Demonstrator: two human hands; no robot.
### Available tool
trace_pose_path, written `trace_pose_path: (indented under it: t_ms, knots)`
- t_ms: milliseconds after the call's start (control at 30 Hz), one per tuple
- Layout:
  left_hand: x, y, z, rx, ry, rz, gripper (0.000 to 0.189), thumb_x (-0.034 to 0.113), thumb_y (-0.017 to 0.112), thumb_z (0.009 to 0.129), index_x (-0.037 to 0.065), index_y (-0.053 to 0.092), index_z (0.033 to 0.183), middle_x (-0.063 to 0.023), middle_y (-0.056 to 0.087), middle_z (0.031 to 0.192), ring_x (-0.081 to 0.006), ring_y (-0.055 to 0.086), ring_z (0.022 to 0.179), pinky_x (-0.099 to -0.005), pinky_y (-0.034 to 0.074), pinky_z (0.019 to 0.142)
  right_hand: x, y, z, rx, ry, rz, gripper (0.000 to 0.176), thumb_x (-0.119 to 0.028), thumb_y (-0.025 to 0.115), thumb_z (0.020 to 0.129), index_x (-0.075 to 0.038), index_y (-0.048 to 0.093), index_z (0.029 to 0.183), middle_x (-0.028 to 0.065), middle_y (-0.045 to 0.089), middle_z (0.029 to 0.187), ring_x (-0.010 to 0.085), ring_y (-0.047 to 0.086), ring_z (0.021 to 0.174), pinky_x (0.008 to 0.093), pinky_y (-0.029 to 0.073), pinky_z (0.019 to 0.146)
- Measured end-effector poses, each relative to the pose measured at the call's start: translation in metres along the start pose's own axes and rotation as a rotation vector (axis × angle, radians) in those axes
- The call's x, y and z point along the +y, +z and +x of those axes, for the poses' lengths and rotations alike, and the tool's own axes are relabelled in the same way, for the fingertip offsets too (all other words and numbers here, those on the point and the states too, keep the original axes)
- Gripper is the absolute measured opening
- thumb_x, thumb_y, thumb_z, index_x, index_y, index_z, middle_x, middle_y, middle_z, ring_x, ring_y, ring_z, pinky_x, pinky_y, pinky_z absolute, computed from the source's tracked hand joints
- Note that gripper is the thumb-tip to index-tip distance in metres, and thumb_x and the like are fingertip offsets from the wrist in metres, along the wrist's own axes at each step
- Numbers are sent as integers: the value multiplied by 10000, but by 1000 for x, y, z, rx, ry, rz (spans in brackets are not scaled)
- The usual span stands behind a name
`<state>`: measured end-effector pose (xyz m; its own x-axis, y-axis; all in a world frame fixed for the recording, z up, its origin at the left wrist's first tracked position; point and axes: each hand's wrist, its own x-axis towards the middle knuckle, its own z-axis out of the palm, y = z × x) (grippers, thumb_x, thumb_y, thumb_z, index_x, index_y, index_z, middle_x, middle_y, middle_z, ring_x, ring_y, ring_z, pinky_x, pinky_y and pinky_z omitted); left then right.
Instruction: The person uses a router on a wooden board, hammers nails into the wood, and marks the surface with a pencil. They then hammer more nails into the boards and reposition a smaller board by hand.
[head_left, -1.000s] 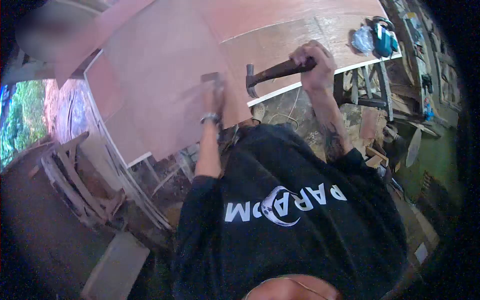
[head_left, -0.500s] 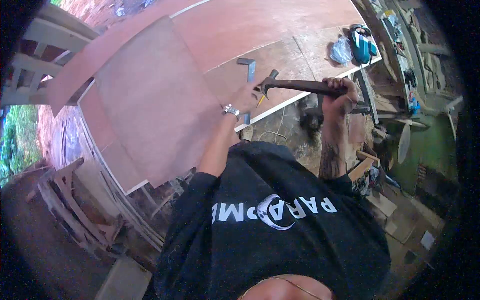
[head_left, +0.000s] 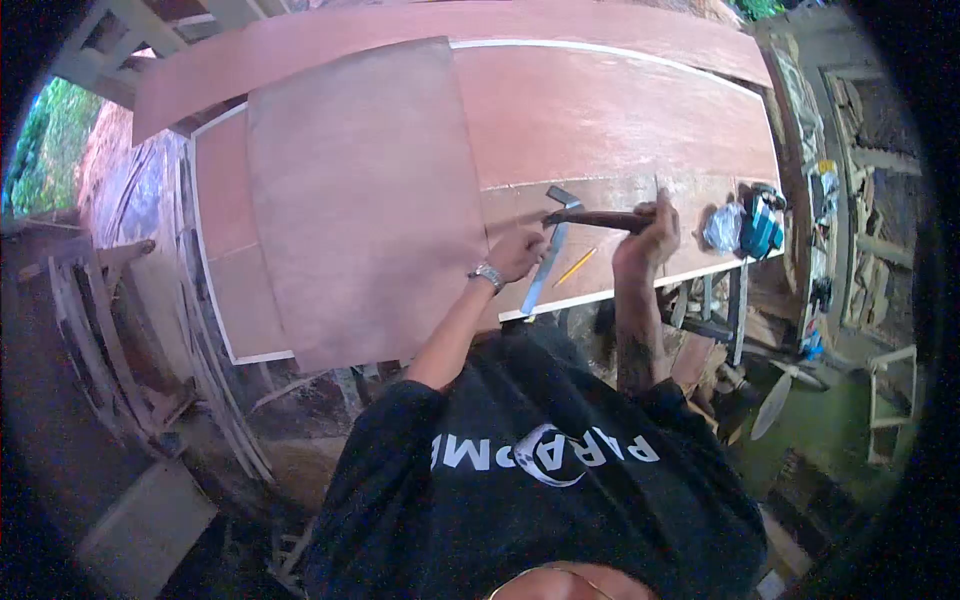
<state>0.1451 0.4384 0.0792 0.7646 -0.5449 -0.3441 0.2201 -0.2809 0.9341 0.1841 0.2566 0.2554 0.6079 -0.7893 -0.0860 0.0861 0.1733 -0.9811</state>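
Note:
My right hand (head_left: 650, 240) is closed round the dark wooden handle of a hammer (head_left: 608, 219). The hammer head points left, low over the work surface near a metal square (head_left: 544, 272). My left hand (head_left: 517, 253), with a watch on the wrist, rests by the right edge of a loose plywood sheet (head_left: 365, 190). Its fingers are drawn together just below the hammer head; anything between them is too small to make out. To the right of the square lies a yellow pencil (head_left: 575, 267).
A white-edged reddish panel (head_left: 610, 110) lies under the loose sheet. At its right end are a teal power tool (head_left: 763, 225) and a clear plastic bag (head_left: 722, 228). Timber pieces (head_left: 85, 330) stand at the left; a fan blade shape (head_left: 772, 405) is at the lower right.
The hammer has come down towards the panel, and my left hand has moved from beside its head to the sheet's edge. The view has shifted, showing more of the panel.

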Motion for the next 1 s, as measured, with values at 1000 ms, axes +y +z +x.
trace_pose_path:
  t_ms: [1000]
  knots:
    - [-51,-220,124,889,-95,682,239,207,550,917,89,700,1061,0,494,1546,-250,376,1469,-541,219,1207,231,541,132,-817,-123,-487,283,-384,663,964,-121,594,885,9,548,620,144,505,441,326,409,395]
